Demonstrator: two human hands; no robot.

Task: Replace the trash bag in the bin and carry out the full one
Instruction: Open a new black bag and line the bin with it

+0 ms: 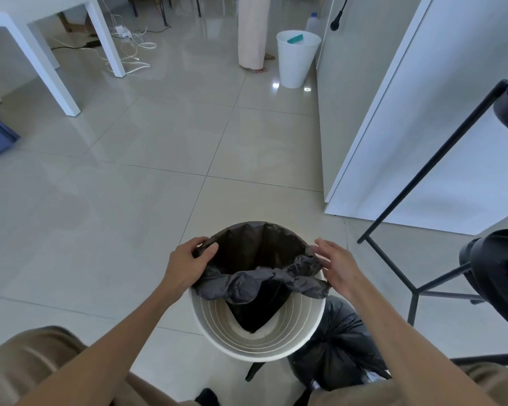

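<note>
Two hands, left hand [188, 265] and right hand [339, 268], at bag [261, 281] rim.

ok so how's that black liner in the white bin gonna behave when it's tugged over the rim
The black liner looks thin and floppy: its near edge sags in crumpled folds inside the white bin. It is probably very light, and may slip back off the rim unless the left hand keeps its grip.

Glossy pale beige tiled floor [147, 177] carrying a round white plastic bin [258, 344] near the bottom, a full tied black trash bag [339, 350] touching its right side, a second white bin [296, 61] far back, and tangled white cables [129, 48] under a white table [41, 39]
</note>
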